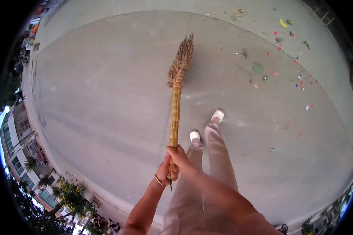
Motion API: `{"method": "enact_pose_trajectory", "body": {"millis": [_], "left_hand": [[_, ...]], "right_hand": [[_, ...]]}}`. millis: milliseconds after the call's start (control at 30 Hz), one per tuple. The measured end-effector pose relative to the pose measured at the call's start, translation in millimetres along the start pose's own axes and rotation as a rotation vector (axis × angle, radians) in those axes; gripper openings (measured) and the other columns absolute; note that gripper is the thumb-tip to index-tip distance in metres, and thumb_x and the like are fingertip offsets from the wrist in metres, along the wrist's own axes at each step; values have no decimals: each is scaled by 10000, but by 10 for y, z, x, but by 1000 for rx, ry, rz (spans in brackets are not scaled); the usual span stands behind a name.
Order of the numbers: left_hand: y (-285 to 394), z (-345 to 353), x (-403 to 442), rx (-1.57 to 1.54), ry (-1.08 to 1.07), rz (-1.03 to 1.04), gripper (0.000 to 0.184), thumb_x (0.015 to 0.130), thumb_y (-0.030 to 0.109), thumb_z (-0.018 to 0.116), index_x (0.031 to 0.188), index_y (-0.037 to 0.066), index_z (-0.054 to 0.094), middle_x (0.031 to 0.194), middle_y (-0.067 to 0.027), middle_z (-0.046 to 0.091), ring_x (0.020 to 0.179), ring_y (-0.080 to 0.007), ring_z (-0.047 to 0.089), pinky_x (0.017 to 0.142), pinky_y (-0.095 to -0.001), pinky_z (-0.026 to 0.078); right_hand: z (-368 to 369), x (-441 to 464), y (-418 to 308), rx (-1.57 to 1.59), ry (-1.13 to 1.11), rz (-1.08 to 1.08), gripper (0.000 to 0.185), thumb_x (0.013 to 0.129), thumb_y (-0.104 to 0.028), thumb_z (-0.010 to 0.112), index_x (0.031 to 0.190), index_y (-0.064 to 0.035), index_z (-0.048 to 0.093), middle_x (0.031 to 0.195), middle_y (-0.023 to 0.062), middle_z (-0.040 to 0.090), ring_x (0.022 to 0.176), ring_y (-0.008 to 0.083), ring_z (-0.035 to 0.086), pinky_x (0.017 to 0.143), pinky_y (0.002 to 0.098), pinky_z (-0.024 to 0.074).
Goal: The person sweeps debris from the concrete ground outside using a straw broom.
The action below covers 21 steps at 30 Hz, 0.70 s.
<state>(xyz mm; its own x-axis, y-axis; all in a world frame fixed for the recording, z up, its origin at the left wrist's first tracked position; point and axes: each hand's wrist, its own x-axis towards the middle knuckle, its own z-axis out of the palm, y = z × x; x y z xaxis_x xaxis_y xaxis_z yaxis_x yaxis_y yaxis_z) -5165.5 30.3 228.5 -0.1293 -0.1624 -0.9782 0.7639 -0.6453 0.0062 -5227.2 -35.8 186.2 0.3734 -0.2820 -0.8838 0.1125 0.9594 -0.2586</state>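
A straw broom (175, 105) stretches away from me, its bound yellow handle toward my body and its brown bristle head at the far end. My left hand (163, 171), with a bangle on the wrist, is wrapped round the lower handle close to its end. Just above it, my right hand (179, 156) is closed round the same handle. The two hands sit close together. A dark shadow lies beside the bristles; whether they touch the ground I cannot tell.
Litter lies scattered on the concrete ground (106, 78) to the right: a green leaf (257, 68), a yellow scrap (283, 23) and several red bits. My white shoes (218, 114) stand right of the broom. Buildings and a yellow-flowered tree (70, 196) line the left edge.
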Motion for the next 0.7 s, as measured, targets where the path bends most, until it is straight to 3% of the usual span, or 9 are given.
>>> {"method": "enact_pose_trajectory", "body": {"millis": [133,200,300,367,400,433,533,600,700], "left_hand": [[-29,123,749,-306,23,9,503,850,577,267,682,139,447,512,18,423,386,-82,401,328,-198,300],[-63,267,1049,-361,-68,-90,471,848,579,276,732,152,436,536,39,400,402,-64,372,318,-173,275],[-301,597,1005,-186,-73,-221,510,825,613,286,689,148,445,496,25,404,352,-75,357,296,-184,268],[-409,459,693,-297,-97,-273,515,824,614,286,692,146,458,476,20,402,328,-84,354,282,-196,267],[-433,368,518,-390,-131,-321,521,822,616,287,696,144,470,456,14,400,304,-92,351,267,-207,267],[-439,297,305,-255,-45,-250,521,824,611,291,705,141,480,444,10,399,289,-100,353,258,-212,271],[-694,-139,-84,-120,-43,-162,504,828,596,307,720,138,487,456,6,414,308,-103,393,267,-203,294],[-769,-172,37,-127,7,-83,499,827,594,313,723,138,484,475,7,428,325,-102,406,277,-201,305],[-427,12,588,-317,-12,-28,483,830,588,317,744,139,477,534,12,468,381,-102,450,308,-209,345]], "right_hand": [[-388,595,-201,-434,-240,416,361,783,-382,490,745,-23,477,546,-1,417,408,94,404,355,246,328],[-670,760,-207,-430,-102,490,365,783,-390,490,746,-27,480,524,7,421,367,79,375,313,240,292],[-994,569,-86,-367,24,453,367,790,-385,487,741,-22,476,554,37,454,370,108,403,293,262,293],[-964,269,257,-376,209,-19,383,803,-381,480,812,1,462,612,78,489,436,160,472,346,306,364],[-843,82,324,-424,200,-17,408,811,-350,493,916,36,417,680,123,512,545,213,527,476,333,429],[-861,74,691,-504,139,-142,436,808,-320,515,977,54,369,721,147,518,638,218,542,581,328,444],[-628,-260,783,-548,101,-102,429,802,-299,530,968,62,366,765,144,523,683,215,546,604,320,444],[-626,-180,816,-408,-128,22,423,797,-300,530,960,61,381,803,127,528,732,200,544,631,306,440],[-546,349,145,-502,-117,223,403,790,-327,507,950,33,427,811,108,526,758,159,534,643,263,436]]}}
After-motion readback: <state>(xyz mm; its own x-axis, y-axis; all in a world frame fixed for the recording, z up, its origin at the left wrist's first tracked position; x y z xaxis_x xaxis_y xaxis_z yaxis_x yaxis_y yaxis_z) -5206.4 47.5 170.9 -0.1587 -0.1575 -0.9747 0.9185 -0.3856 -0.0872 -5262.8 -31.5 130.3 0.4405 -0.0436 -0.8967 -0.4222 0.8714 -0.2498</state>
